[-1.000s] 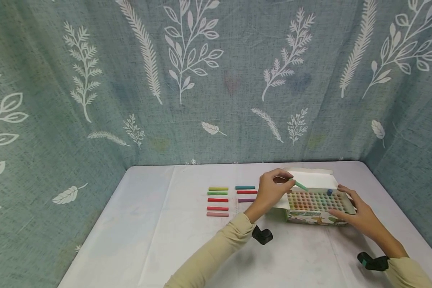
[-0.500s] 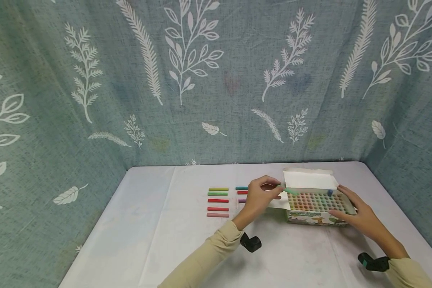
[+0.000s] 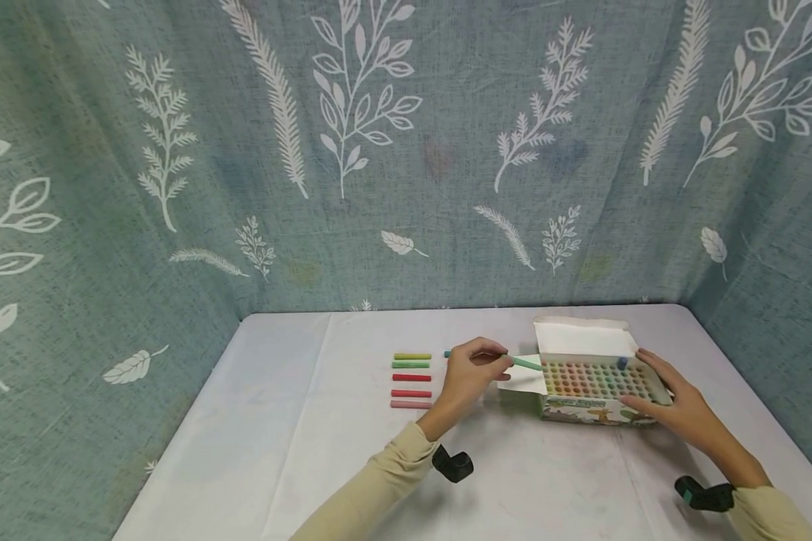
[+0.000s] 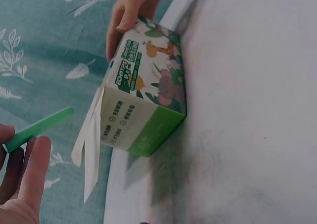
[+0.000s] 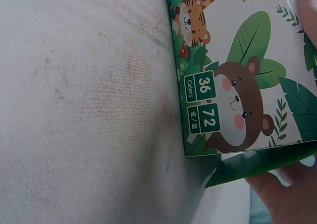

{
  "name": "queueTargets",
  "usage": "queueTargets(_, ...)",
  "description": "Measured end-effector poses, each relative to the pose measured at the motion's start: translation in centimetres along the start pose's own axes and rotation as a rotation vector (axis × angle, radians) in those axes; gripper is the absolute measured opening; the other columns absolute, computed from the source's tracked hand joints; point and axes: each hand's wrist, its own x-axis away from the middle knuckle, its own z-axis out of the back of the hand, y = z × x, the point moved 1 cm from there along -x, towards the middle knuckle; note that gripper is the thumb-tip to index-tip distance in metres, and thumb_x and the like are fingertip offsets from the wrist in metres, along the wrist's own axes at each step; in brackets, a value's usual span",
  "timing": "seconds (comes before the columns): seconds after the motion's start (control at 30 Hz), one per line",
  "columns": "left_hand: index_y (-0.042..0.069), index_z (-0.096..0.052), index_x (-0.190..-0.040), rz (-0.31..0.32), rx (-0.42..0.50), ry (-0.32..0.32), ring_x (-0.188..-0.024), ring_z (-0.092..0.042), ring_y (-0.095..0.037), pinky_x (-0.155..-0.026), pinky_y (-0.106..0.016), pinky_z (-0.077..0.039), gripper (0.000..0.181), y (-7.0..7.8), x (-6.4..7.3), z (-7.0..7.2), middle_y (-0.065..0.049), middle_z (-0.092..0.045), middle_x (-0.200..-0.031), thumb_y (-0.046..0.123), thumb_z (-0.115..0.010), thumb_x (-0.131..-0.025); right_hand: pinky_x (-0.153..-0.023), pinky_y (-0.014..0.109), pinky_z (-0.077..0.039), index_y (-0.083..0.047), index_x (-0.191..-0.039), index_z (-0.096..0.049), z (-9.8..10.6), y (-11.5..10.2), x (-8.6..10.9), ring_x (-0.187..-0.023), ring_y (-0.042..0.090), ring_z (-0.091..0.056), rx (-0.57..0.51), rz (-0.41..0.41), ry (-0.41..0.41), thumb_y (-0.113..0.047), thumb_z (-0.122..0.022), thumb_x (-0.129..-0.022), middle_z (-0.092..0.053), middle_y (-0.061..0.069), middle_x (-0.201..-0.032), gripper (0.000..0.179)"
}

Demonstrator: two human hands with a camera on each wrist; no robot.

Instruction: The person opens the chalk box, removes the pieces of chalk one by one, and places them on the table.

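Observation:
My left hand (image 3: 469, 382) pinches a green chalk stick (image 4: 42, 129) between thumb and fingers, held level just left of an open chalk box (image 3: 598, 409). The stick's tip overlaps the box's white side flap (image 3: 524, 377) in the head view. My right hand (image 3: 677, 406) grips the box's right end, thumb at the front edge and fingers at the back corner. Inside the box is a tray of many round holes (image 3: 592, 381), with one dark blue chalk (image 3: 622, 363) standing up at the back. Animal pictures cover the box front (image 5: 237, 100).
Left of my left hand, several chalk sticks lie in a column: yellow (image 3: 413, 356), green (image 3: 411, 365), red (image 3: 411, 378) and pink (image 3: 410, 404). A teal chalk (image 3: 447, 353) shows partly behind that hand. The box lid (image 3: 582, 336) stands raised near the curtain (image 3: 379, 188).
My left hand has moved left with the green chalk, from over the tray to beside the box. It now hides more of the second chalk column. The right hand stays on the box.

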Motion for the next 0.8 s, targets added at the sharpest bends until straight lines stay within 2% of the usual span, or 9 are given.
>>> queueTargets(0.1,-0.005,-0.066,-0.095,0.023,-0.011,0.01,-0.088,-0.062,-0.049,-0.071,-0.039,-0.057,0.013,-0.1,0.3,0.3,-0.021,-0.065,-0.092,-0.001,-0.069,-0.083,-0.085,0.075,-0.024,-0.015,-0.154,-0.011,0.0,-0.1,0.1,-0.134,0.055,-0.012,-0.002,0.012,0.014,-0.038,-0.069,-0.086,-0.007,0.022,-0.155,0.092)
queueTargets(0.27,-0.005,-0.066,-0.094,0.057,-0.006,0.023,-0.087,-0.064,-0.046,-0.072,-0.04,-0.057,0.013,-0.5,0.7,0.8,-0.021,-0.066,-0.091,-0.001,-0.07,-0.082,-0.086,0.075,-0.024,-0.014,-0.153,-0.011,0.0,-0.1,0.1,-0.134,0.055,-0.011,-0.003,0.015,0.015,-0.038,-0.069,-0.086,-0.008,0.023,-0.155,0.091)
queueTargets(0.4,-0.006,-0.065,-0.094,0.069,0.003,0.026,-0.088,-0.063,-0.047,-0.073,-0.041,-0.057,0.015,-0.8,0.9,1.3,-0.021,-0.065,-0.091,-0.001,-0.071,-0.082,-0.085,0.076,-0.023,-0.015,-0.153,-0.011,0.0,-0.1,0.1,-0.134,0.055,-0.01,-0.002,0.011,0.015,-0.038,-0.069,-0.086,-0.007,0.023,-0.155,0.091)
queueTargets(0.63,-0.016,-0.06,-0.101,0.09,0.044,0.033,-0.088,-0.063,-0.047,-0.074,-0.042,-0.056,0.024,-0.9,1.3,2.3,-0.018,-0.064,-0.093,-0.003,-0.069,-0.083,-0.085,0.075,-0.024,-0.014,-0.153,-0.013,0.0,-0.1,0.1,-0.134,0.055,-0.012,-0.005,0.02,0.032,-0.037,-0.069,-0.086,-0.01,0.023,-0.155,0.091)
queueTargets(0.8,-0.013,-0.062,-0.101,0.121,0.078,0.063,-0.091,-0.063,-0.046,-0.076,-0.042,-0.056,0.021,-1.1,1.5,3.3,-0.019,-0.065,-0.095,-0.004,-0.067,-0.083,-0.084,0.075,-0.024,-0.015,-0.153,-0.012,-0.1,0.1,0.1,-0.134,0.055,-0.011,-0.013,0.032,0.025,-0.035,-0.068,-0.087,-0.009,0.021,-0.155,0.089)
